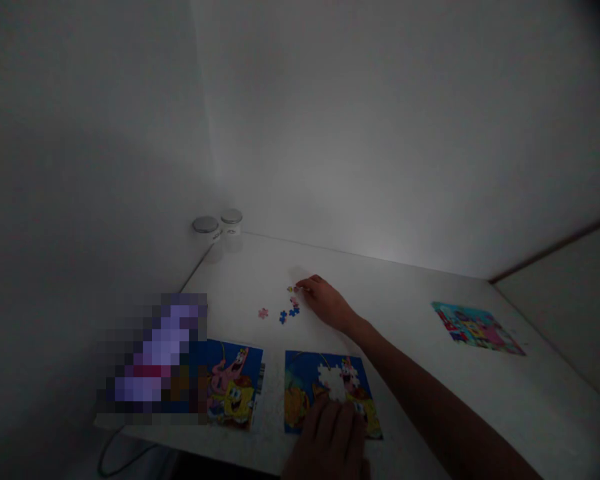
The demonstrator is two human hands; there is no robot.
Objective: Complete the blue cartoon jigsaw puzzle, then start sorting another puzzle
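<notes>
**Q:** State the position of the puzzle and of each hand.

**A:** The puzzle [303,373] lies flat on the bench [405,300], lower centre of the frame, with a white gap in its upper part. The left hand [333,430] rests palm down over its lower portion, fingers extended and slightly apart. The right hand [326,300] is at the loose pieces [283,317], mid-frame, fingertips drawn close — whether they grip a piece cannot be determined.

**Q:** Which faults are possible, and from what cause?

**A:** Sideways pressure from the left hand could shift the puzzle or unseat fitted pieces. A low sweep of the right hand could scatter the loose pieces. Dim light could cause misreading of colours.

**Q:** Specify edges and room.

**A:** The near bench edge runs along the lower frame, close to the puzzle. The printed picture [235,383] limits leftward travel. More room exists rightward — between the right hand and the colourful sheet [477,330], right of frame.
</notes>
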